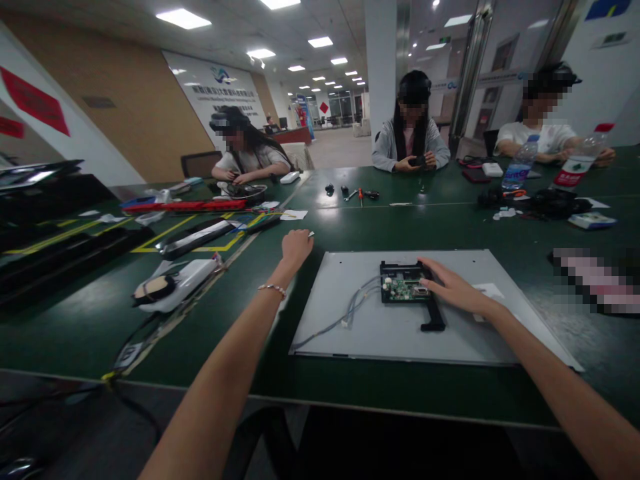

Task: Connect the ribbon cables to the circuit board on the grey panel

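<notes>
A grey flat panel (350, 333) lies on the green table in front of me. On it sits a black bracket (434, 315) around a green circuit board (403, 288), with grey cables (354, 301) running off to the left. My right hand (447, 283) rests at the bracket's right side, fingers apart, thumb near the board. Beyond the panel's left edge, my left hand (297, 245) is closed, with a small pale thing showing at its fingertips that I cannot make out. A white paper piece (490, 291) lies partly behind my right wrist.
Tools with a red-handled screwdriver (361, 196) lie at the far middle. A white device (185, 283) and black strips stand left. Bottles (521, 163), black cables (560, 202) and a pink blurred item (600, 280) are right. Three people sit across the table.
</notes>
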Motion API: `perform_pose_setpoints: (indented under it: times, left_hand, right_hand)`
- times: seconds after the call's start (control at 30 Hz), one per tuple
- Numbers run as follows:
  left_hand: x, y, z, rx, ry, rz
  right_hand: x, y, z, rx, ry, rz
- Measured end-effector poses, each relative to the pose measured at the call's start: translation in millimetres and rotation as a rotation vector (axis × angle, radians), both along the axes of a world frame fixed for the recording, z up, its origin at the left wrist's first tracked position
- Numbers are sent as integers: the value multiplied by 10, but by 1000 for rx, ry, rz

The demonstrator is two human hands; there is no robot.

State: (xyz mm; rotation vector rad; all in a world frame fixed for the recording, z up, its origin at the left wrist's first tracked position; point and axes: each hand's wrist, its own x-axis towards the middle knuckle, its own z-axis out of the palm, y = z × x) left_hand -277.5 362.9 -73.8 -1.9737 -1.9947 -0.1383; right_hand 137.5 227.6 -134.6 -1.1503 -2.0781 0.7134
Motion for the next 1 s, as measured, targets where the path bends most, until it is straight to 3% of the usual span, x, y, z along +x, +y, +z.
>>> perform_pose_setpoints:
  times: [0.2,0.33,0.77,1.0]
  left_hand:
    - [-77,465,-6,-91,123,35]
    - [-117,637,-7,-107,131,34]
    - [-120,658,-54,-54,141,57]
    - [26,727,1,-97,136,87]
  right_hand:
    - [1,19,14,-19,24,-2]
    - [-13,27,37,-26,20,-1]
    - [-22,65,11,-56,75,-31]
    - [-44,50,65,-68,88,-35]
